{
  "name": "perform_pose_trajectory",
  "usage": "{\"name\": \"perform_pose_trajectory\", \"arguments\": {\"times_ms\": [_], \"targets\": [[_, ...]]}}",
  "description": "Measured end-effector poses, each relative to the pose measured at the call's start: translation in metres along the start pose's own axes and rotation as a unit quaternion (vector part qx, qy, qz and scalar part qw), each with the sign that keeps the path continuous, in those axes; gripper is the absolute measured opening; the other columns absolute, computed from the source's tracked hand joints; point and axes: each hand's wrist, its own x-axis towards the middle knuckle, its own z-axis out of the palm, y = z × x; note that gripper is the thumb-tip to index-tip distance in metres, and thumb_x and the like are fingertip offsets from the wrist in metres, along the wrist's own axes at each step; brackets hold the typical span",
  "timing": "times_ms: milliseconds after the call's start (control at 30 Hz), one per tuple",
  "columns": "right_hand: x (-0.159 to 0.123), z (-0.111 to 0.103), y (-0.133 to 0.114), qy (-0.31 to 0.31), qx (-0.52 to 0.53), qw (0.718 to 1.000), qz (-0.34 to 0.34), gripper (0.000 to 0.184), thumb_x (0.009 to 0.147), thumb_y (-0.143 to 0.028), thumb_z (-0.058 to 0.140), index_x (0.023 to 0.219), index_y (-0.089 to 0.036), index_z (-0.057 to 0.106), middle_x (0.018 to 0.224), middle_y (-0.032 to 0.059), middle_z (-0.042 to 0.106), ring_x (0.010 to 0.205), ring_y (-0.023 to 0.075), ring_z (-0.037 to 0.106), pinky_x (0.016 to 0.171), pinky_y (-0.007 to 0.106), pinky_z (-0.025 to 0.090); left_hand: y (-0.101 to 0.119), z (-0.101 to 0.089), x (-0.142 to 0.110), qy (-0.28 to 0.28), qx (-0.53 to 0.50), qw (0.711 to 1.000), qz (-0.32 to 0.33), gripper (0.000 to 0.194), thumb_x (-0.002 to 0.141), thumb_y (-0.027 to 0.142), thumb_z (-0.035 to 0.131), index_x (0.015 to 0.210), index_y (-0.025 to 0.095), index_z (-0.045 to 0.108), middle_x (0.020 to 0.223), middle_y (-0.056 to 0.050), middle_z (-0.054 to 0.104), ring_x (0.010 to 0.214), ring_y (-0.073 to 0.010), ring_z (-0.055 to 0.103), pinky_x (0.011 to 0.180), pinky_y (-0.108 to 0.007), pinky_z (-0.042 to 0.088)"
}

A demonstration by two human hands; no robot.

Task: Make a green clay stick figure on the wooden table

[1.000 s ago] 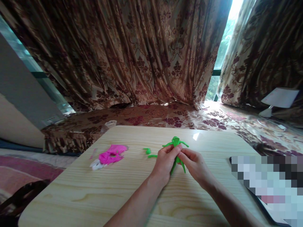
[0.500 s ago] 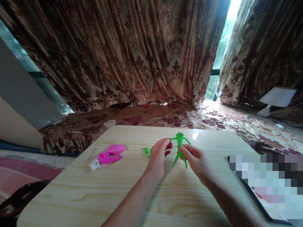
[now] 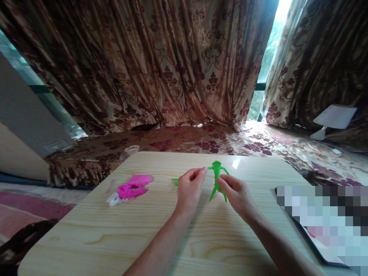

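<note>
A small green clay figure with head, arms and two legs stands upright above the light wooden table. My right hand pinches its body near the waist. My left hand pinches the tip of the figure's left arm between thumb and fingers. A small green clay scrap lies on the table just left of my left hand, partly hidden by it.
A pink clay lump on a torn white wrapper lies at the table's left. A blurred flat object covers the right edge. Patterned curtains hang behind, and a white lamp sits at far right.
The figure was lifted from lying on the table to upright. My left hand let go of the body and now pinches the figure's arm tip. The right hand keeps its hold.
</note>
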Motion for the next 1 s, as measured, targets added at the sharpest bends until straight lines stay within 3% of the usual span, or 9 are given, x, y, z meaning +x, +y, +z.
{"name": "perform_pose_trajectory", "arguments": {"times_ms": [167, 367, 567, 700, 833, 1000], "targets": [[0.000, 0.000, 0.001, 0.006, 0.019, 1.000, 0.001, 0.021, 0.079, -0.033, 0.056, 0.077, -0.014, 0.063, 0.066, 0.0004, 0.057, 0.063, 0.0121, 0.051, 0.057, 0.022, 0.042, 0.005, 0.000, -0.001, -0.012, -0.018, 1.000, 0.004, 0.034, 0.072, 0.044, 0.058, 0.093, 0.019, 0.066, 0.081, -0.002, 0.064, 0.073, -0.0128, 0.054, 0.068, -0.023, 0.041], [-0.003, 0.006, 0.001, -0.029, 0.013, 0.999, -0.028, 0.023, 0.080, -0.034, 0.054, 0.089, -0.015, 0.065, 0.068, 0.0009, 0.058, 0.066, 0.0139, 0.053, 0.060, 0.024, 0.044, -0.001, 0.007, -0.007, -0.124, -0.140, 0.977, -0.099, 0.028, 0.069, 0.036, 0.064, 0.087, 0.014, 0.066, 0.080, -0.005, 0.064, 0.077, -0.0143, 0.056, 0.072, -0.025, 0.042], [-0.008, 0.006, -0.005, -0.062, -0.071, 0.995, -0.035, 0.029, 0.084, -0.035, 0.047, 0.100, -0.018, 0.064, 0.076, 0.0026, 0.064, 0.069, 0.0155, 0.058, 0.062, 0.027, 0.047, -0.004, 0.001, -0.001, -0.083, -0.218, 0.963, -0.135, 0.020, 0.068, 0.031, 0.066, 0.080, 0.015, 0.065, 0.076, -0.003, 0.064, 0.071, -0.0114, 0.056, 0.068, -0.023, 0.042], [-0.003, -0.002, 0.004, -0.004, -0.110, 0.994, -0.025, 0.027, 0.082, -0.035, 0.051, 0.097, -0.016, 0.063, 0.075, 0.0051, 0.066, 0.067, 0.0173, 0.060, 0.063, 0.030, 0.049, 0.001, -0.001, 0.003, -0.076, -0.275, 0.946, -0.152, 0.015, 0.068, 0.028, 0.066, 0.077, 0.015, 0.064, 0.068, 0.000, 0.062, 0.063, -0.0084, 0.055, 0.061, -0.020, 0.042], [0.004, -0.009, 0.008, 0.075, -0.094, 0.990, -0.071, 0.027, 0.077, -0.032, 0.057, 0.100, -0.018, 0.056, 0.086, 0.0062, 0.063, 0.073, 0.0172, 0.060, 0.063, 0.030, 0.050, 0.003, 0.002, 0.000, -0.108, -0.292, 0.939, -0.146, 0.014, 0.069, 0.026, 0.065, 0.077, 0.014, 0.064, 0.068, 0.000, 0.062, 0.062, -0.0088, 0.055, 0.064, -0.021, 0.043], [0.003, -0.007, 0.000, 0.093, -0.110, 0.982, -0.121, 0.025, 0.075, -0.023, 0.059, 0.098, -0.021, 0.050, 0.082, 0.0017, 0.058, 0.073, 0.0148, 0.058, 0.060, 0.026, 0.048, 0.001, 0.003, -0.005, -0.125, -0.288, 0.937, -0.154, 0.014, 0.068, 0.024, 0.066, 0.076, 0.013, 0.063, 0.068, -0.001, 0.063, 0.061, -0.0084, 0.055, 0.060, -0.019, 0.043]]}}
